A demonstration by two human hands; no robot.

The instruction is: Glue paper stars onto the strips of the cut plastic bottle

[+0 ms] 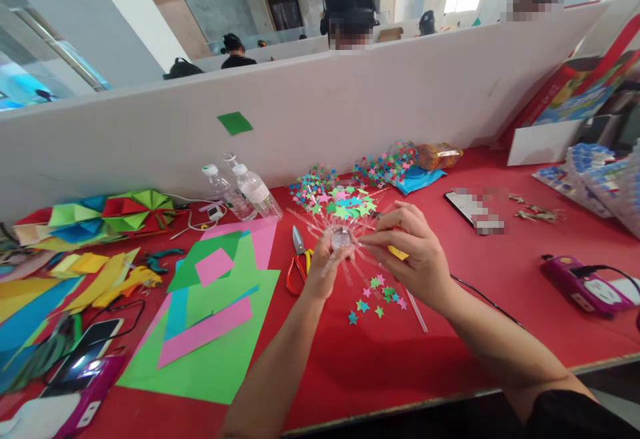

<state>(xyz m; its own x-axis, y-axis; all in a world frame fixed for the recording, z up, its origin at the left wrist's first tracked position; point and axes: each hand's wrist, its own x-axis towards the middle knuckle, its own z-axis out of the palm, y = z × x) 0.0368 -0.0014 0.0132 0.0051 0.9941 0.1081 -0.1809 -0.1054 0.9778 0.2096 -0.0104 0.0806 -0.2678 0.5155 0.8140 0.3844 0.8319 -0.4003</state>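
My left hand [325, 262] is closed around the base of a clear plastic bottle piece [342, 236], cut into thin strips that fan outward. Colored stars [350, 204] in green, pink and blue sit on the strips at its far side. My right hand [413, 249] has its fingers pinched at the right side of the piece, on one of the clear strips; the exact fingertip contact is small and blurred. Loose paper stars [379, 298] lie on the red table below my hands. Scissors [299, 259] with red handles rest left of my left hand.
Colored paper sheets [220, 332] and folded paper ornaments [115, 216] cover the left side. Plastic bottles [255, 189] stand by the grey partition [300, 102]. Star-covered pieces [387, 162] lie behind my hands. A phone [467, 209] and a purple power strip [583, 282] are at right.
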